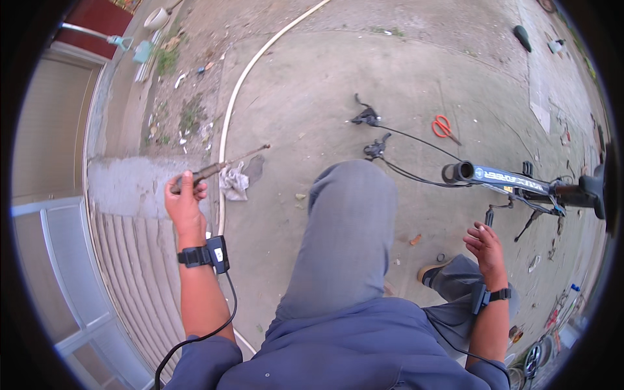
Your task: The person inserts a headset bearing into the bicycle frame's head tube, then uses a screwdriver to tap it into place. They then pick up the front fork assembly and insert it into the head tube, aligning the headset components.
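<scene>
A concrete floor [286, 123] carries most of what lies here. Beyond its left edge stands a door [49, 260] with pale framed panels, and next to this is a ridged slab [140, 260]. The person's bent leg [351, 221], in grey trousers, rises over the lower middle of the floor. A blue and white bicycle frame [530, 185] is towards the floor's right edge, its open tube end facing left. A cream hose [242, 81] curves along the left edge of the floor and up to its far edge.

The left hand [182, 203] is over the floor's left edge, the fingers curled around the thick dark end of a long tool [209, 171], thumb on top. The tool slants up to the right, its thin, rusty-looking shaft reaching across the hose and over the concrete. The right hand [486, 247] is half open, fingers loosely bent and apart, near a pedal [489, 216] below the frame; whether it touches the pedal cannot be told.

Just below the tool, a crumpled pale rag [234, 181] lies against the hose. Two black brake levers [375, 148] rest mid-floor, one above the other, their dark cables [422, 138] running right to the frame. Orange-handled scissors [442, 127] lie farther right, above the cables. Nearer the leg are a small orange scrap [415, 240] and a tiny dark ring [441, 257].
</scene>
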Available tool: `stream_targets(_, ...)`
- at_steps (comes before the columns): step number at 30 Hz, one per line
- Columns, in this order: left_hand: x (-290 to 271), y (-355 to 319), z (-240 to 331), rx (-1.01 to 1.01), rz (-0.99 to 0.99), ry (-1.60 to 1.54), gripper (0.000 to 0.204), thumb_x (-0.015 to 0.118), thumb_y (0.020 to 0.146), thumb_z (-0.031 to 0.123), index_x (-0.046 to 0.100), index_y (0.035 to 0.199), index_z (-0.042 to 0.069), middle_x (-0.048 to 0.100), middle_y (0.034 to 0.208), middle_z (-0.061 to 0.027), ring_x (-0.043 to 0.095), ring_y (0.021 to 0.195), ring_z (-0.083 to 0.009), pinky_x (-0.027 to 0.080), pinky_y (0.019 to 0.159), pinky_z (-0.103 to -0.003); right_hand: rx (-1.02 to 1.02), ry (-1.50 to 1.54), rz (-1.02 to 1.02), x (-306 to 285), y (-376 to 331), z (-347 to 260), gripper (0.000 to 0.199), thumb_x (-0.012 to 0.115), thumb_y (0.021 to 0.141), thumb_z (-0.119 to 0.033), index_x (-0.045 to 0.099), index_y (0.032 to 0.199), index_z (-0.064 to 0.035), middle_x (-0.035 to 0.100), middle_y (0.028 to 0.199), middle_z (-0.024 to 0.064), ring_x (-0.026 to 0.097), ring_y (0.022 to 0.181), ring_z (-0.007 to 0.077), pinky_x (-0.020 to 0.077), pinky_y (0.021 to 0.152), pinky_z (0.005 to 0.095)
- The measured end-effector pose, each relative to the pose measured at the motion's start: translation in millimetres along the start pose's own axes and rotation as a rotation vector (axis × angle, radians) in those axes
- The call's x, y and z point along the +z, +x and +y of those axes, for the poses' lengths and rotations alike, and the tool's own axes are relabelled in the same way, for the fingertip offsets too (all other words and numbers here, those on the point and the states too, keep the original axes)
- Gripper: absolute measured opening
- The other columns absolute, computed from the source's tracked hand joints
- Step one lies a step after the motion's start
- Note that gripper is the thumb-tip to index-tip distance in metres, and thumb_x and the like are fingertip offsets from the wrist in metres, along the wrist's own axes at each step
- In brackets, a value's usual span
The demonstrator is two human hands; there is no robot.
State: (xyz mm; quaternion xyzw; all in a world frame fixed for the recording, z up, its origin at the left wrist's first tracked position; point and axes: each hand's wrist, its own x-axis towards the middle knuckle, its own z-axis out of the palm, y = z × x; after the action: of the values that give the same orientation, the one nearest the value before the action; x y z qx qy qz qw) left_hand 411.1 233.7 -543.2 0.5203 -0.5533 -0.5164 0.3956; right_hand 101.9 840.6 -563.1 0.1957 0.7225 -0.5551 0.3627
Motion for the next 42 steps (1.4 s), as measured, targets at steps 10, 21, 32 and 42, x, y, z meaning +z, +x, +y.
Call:
stream_targets(10, -104, 10, -144, -0.393, 0.277, -0.066, 0.030, 0.068, 0.098, 0.017, 0.052, 0.115, -0.001, 0.067, 0.090, -0.0104, 0.070, 0.068, -0.0168, 0.056, 0.055, -0.025, 0.077, -0.062, 0.063, 27, -23, -5, 0.045, 0.060, 0.101, -0.033, 0.054, 0.136, -0.0049, 0.068, 0.113, 0.0086, 0.070, 0.094, 0.0179, 0.0565, 0.078, 0.0302)
stream_targets(21, -143, 5, -216, -0.537, 0.443, -0.164, 0.032, 0.068, 0.096, 0.011, 0.049, 0.118, -0.004, 0.065, 0.099, -0.0160, 0.072, 0.076, -0.0246, 0.061, 0.063, -0.028, 0.078, -0.129, 0.030, 56, -25, -18, 0.048, 0.058, 0.102, -0.033, 0.051, 0.139, -0.0022, 0.068, 0.113, 0.0079, 0.070, 0.093, 0.0164, 0.0569, 0.078, 0.0288)
stream_targets(32, -136, -13, -230, -0.531, 0.424, -0.091, 0.032, 0.067, 0.092, 0.001, 0.053, 0.121, -0.004, 0.064, 0.105, -0.0148, 0.068, 0.084, -0.0207, 0.058, 0.067, -0.026, 0.071, -0.133, 0.020, 63, -31, -20, 0.050, 0.059, 0.102, -0.033, 0.050, 0.139, -0.0015, 0.068, 0.114, 0.0087, 0.070, 0.093, 0.0172, 0.0572, 0.079, 0.0294)
stream_targets(42, -119, -31, -192, -0.245, 0.240, 0.399, 0.033, 0.070, 0.085, -0.001, 0.062, 0.117, -0.001, 0.065, 0.105, -0.0074, 0.062, 0.092, -0.0146, 0.051, 0.084, -0.029, 0.057, -0.109, 0.007, 62, -34, -14, 0.048, 0.059, 0.102, -0.032, 0.051, 0.139, -0.0019, 0.069, 0.113, 0.0089, 0.070, 0.094, 0.0179, 0.0567, 0.079, 0.0304)
